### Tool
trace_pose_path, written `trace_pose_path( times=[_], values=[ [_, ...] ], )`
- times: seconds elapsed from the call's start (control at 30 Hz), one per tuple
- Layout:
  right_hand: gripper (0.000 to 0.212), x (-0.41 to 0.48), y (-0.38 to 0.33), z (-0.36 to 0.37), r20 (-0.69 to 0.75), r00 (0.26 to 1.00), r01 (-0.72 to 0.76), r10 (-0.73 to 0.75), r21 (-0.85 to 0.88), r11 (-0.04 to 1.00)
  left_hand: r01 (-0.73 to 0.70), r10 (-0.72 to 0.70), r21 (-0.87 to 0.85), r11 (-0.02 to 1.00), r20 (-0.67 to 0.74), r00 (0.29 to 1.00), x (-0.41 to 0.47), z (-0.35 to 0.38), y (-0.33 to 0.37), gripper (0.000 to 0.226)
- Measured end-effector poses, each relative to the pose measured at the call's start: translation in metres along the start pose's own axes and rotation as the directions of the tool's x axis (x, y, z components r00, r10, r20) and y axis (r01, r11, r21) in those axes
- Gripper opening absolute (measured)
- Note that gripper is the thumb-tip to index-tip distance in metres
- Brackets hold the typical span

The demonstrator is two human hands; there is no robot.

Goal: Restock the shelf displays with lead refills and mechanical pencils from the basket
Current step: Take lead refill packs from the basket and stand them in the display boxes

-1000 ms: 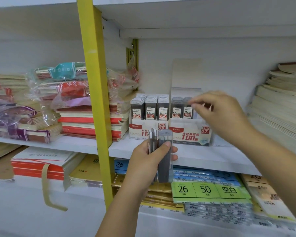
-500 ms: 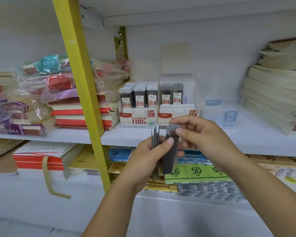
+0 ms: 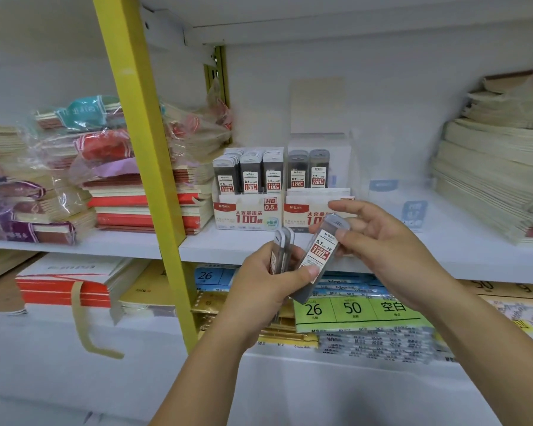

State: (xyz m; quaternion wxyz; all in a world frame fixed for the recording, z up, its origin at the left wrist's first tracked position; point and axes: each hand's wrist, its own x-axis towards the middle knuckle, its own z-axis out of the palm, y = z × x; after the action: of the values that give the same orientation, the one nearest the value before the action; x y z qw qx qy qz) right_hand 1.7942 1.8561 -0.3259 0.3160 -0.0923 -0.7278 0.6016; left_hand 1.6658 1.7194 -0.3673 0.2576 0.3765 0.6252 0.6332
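A 0.7 refill case (image 3: pixel 319 255) is being pinched by the right hand (image 3: pixel 382 250); spare cases (image 3: pixel 282 250) are being gripped by the left hand (image 3: pixel 259 290). Label probably best being kept facing out for the 0.7 display box (image 3: pixel 305 212) just beyond.

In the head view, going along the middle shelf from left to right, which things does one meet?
purple wrapped notebooks → yellow upright post → 0.5 lead refill display box → 0.7 lead refill display box → clear holder with blue label → cream notebook stack

lead case (image 3: pixel 320 250) marked 0.7 HB 100, display box (image 3: pixel 246 215) HB 0.5, green pack (image 3: pixel 333 318) 26, 50, 空白
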Motion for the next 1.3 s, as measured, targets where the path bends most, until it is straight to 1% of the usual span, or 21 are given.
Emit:
trace_pose_path(
  times=[0.17, 0.23, 0.3, 0.37, 0.43, 0.47, 0.53, 0.57, 0.6, 0.63, 0.7, 0.8, 0.87, 0.9, 0.97, 1.0, 1.07, 1.13, 1.17, 1.23, 1.3],
  values=[
    [0.017, -0.002, -0.003, 0.004, -0.066, 0.997, 0.034, -0.044, -0.142, 0.989, -0.015, 0.017, 0.048, 0.999, -0.032, 0.999, -0.001, -0.003, 0.002, 0.019],
    [0.018, 0.000, -0.014, 0.002, -0.116, 0.983, 0.118, -0.139, -0.172, 0.978, -0.010, 0.012, 0.032, 0.999, -0.041, 0.999, 0.001, -0.005, 0.005, 0.024],
    [0.023, 0.011, -0.033, -0.004, -0.197, 0.940, 0.235, -0.278, -0.218, 0.947, -0.013, 0.012, -0.011, 1.000, -0.076, 0.997, 0.003, -0.008, 0.009, 0.029],
    [0.029, 0.030, -0.056, -0.013, -0.223, 0.889, 0.310, -0.401, -0.352, 0.883, -0.021, 0.018, -0.022, 1.000, -0.133, 0.991, 0.006, -0.012, 0.012, 0.034],
    [0.036, 0.055, -0.075, -0.018, -0.170, 0.856, 0.335, -0.488, -0.537, 0.774, -0.029, 0.026, -0.014, 0.999, -0.190, 0.981, 0.010, -0.015, 0.012, 0.038],
    [0.036, 0.067, -0.080, -0.019, -0.132, 0.855, 0.319, -0.502, -0.629, 0.709, -0.036, 0.033, -0.013, 0.999, -0.205, 0.978, 0.011, -0.017, 0.012, 0.039],
    [0.030, 0.091, -0.084, -0.020, -0.049, 0.865, 0.271, -0.499, -0.792, 0.547, -0.060, 0.055, -0.016, 0.998, -0.207, 0.977, 0.013, -0.018, 0.012, 0.039],
    [0.028, 0.100, -0.083, -0.021, -0.013, 0.874, 0.247, -0.486, -0.849, 0.467, -0.072, 0.068, -0.014, 0.997, -0.199, 0.978, 0.014, -0.019, 0.012, 0.036],
    [0.025, 0.108, -0.082, -0.022, 0.016, 0.887, 0.231, -0.461, -0.881, 0.414, -0.081, 0.078, -0.009, 0.997, -0.186, 0.979, 0.015, -0.019, 0.012, 0.034],
    [0.023, 0.115, -0.079, -0.022, 0.036, 0.902, 0.219, -0.430, -0.897, 0.384, -0.085, 0.083, -0.004, 0.996, -0.170, 0.982, 0.015, -0.020, 0.012, 0.032],
    [0.023, 0.126, -0.074, -0.023, 0.060, 0.929, 0.201, -0.366, -0.910, 0.363, -0.089, 0.087, -0.004, 0.996, -0.144, 0.986, 0.016, -0.022, 0.012, 0.024],
    [0.024, 0.137, -0.068, -0.023, 0.025, 0.953, 0.156, -0.303, -0.895, 0.417, -0.087, 0.084, -0.019, 0.996, -0.113, 0.990, 0.016, -0.025, 0.012, 0.016],
    [0.022, 0.141, -0.066, -0.021, 0.009, 0.959, 0.130, -0.282, -0.902, 0.413, -0.081, 0.080, -0.012, 0.997, -0.095, 0.992, 0.016, -0.027, 0.013, 0.015],
    [0.021, 0.143, -0.064, -0.021, 0.012, 0.961, 0.120, -0.277, -0.920, 0.374, -0.079, 0.078, -0.014, 0.997, -0.089, 0.993, 0.016, -0.028, 0.012, 0.013],
    [0.014, 0.146, -0.061, -0.020, 0.033, 0.966, 0.096, -0.256, -0.967, 0.238, -0.081, 0.078, -0.033, 0.996, -0.086, 0.993, 0.016, -0.028, 0.012, 0.010],
    [0.015, 0.145, -0.060, -0.019, 0.042, 0.971, 0.084, -0.236, -0.982, 0.172, -0.087, 0.082, -0.049, 0.995, -0.087, 0.993, 0.016, -0.027, 0.012, 0.009],
    [0.023, 0.140, -0.059, -0.017, 0.036, 0.979, 0.059, -0.202, -0.992, 0.112, -0.096, 0.089, -0.073, 0.993, -0.085, 0.992, 0.016, -0.026, 0.012, 0.010],
    [0.030, 0.128, -0.063, -0.015, 0.027, 0.968, 0.059, -0.250, -0.991, 0.119, -0.096, 0.090, -0.087, 0.992, -0.079, 0.993, 0.014, -0.024, 0.012, 0.012],
    [0.030, 0.117, -0.064, -0.013, 0.024, 0.955, 0.074, -0.294, -0.985, 0.158, -0.093, 0.086, -0.093, 0.991, -0.077, 0.993, 0.013, -0.023, 0.012, 0.014],
    [0.023, 0.088, -0.064, -0.007, 0.006, 0.938, 0.122, -0.346, -0.941, 0.314, -0.091, 0.085, -0.097, 0.991, -0.064, 0.994, 0.012, -0.022, 0.012, 0.016],
    [0.015, 0.051, -0.057, 0.003, 0.016, 0.951, 0.183, -0.310, -0.836, 0.517, -0.101, 0.099, -0.078, 0.992, -0.028, 0.995, 0.010, -0.021, 0.012, 0.018]
  ],
)
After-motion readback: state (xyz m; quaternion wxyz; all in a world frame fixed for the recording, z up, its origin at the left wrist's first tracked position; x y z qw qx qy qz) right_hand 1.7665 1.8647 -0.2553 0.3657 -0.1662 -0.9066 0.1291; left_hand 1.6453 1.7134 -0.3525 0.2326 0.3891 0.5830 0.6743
